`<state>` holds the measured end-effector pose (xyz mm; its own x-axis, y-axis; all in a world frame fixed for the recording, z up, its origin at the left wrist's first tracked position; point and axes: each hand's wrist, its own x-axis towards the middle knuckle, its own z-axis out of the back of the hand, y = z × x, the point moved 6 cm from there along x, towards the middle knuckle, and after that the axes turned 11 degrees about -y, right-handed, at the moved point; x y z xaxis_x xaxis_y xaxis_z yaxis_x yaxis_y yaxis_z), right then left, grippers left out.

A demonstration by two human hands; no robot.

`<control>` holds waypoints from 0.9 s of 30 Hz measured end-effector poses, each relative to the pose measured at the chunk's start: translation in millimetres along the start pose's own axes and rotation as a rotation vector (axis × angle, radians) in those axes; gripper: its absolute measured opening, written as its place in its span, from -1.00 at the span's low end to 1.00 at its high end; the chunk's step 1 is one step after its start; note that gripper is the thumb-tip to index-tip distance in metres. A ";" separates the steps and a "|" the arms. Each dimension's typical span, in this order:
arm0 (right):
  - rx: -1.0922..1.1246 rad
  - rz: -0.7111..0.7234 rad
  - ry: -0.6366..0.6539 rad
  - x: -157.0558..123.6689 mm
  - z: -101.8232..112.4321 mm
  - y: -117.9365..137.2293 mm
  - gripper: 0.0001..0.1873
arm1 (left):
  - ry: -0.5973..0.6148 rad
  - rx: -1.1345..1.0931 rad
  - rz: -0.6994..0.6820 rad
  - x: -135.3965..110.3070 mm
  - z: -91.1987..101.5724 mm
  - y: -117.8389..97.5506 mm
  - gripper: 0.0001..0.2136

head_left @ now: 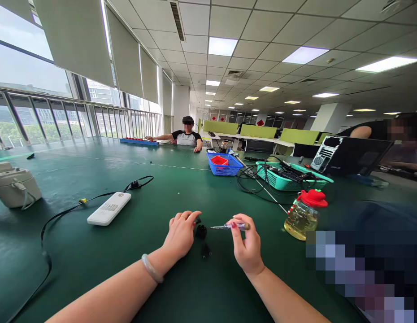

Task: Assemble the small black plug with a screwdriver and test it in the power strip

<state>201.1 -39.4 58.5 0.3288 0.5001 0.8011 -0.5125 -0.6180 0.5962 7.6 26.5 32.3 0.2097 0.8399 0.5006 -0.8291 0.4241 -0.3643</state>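
My right hand (pixel 247 246) grips a slim screwdriver (pixel 225 227) with a clear handle, its metal tip pointing left. My left hand (pixel 181 233), with a pale bangle on its wrist, is closed at the green tabletop, and a small black piece (pixel 198 220) shows at its fingertips. Just right of that hand lies a round black part (pixel 201 231), a short way from the screwdriver's tip. Nearer to me is another black part (pixel 206 251) with small light points on it, like a plug with pins. The left hand's inner side is partly hidden.
A white power bank (pixel 109 208) and a black cable (pixel 47 226) lie to the left. On the right stand a red-lidded jar (pixel 301 220), a blue basket (pixel 225 169) and a green basket (pixel 279 181) of cables. One person sits across; another leans at the right.
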 end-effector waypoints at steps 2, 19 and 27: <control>0.039 -0.177 -0.070 1.3 4.5 -17.4 -0.81 | 0.003 0.088 0.043 -0.3 1.2 6.5 -0.57; 0.463 -0.920 0.164 -20.2 -29.1 -71.9 -0.46 | 0.051 0.072 0.044 -2.8 -8.5 15.1 -0.69; 0.464 -0.950 0.219 -22.6 -33.4 -72.8 -0.43 | 0.242 -0.110 -0.062 -9.0 -18.0 1.5 -0.55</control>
<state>204.5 14.6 -4.8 0.2610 0.9653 0.0012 0.2436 -0.0671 0.9675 13.8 25.6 13.2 0.3875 0.8620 0.3268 -0.7520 0.5006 -0.4288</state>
